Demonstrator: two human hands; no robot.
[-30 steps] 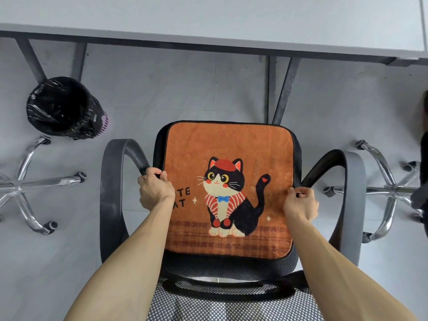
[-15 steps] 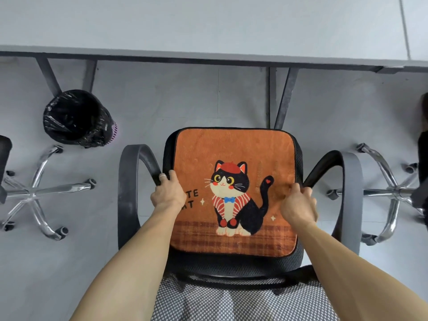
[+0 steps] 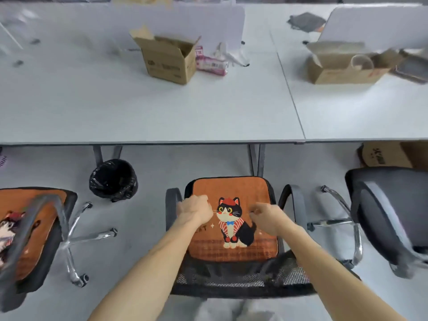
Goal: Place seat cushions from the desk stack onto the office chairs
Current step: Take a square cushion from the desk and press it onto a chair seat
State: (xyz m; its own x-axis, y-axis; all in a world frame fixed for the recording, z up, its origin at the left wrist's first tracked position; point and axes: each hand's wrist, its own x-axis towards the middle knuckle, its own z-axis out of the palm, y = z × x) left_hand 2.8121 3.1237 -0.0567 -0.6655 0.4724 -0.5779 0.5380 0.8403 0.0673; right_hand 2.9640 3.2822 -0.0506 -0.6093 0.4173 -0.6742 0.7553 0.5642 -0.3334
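An orange seat cushion (image 3: 234, 249) with a black-and-white cat picture lies flat on the seat of the black mesh office chair (image 3: 231, 281) right below me. My left hand (image 3: 193, 209) sits curled over the cushion's left edge; blur hides whether it grips the fabric. Over the cushion's right half my right hand (image 3: 266, 217) hovers with loosely curled fingers and nothing in it. A second chair on the left carries another cat cushion (image 3: 44, 214). On the right stands a grey chair (image 3: 382, 205) with a bare seat.
The white desk (image 3: 162, 112) runs across in front of the chairs, with an open cardboard box (image 3: 169, 59) and another box (image 3: 342, 66) on it. A black-lined bin (image 3: 113, 179) stands under the desk on the left. Chrome chair bases flank the middle chair.
The view has lifted and pulled back, now taking in the desk top and neighbouring chairs. My right hand has come off the cushion's right edge. The cushion stays on the seat.
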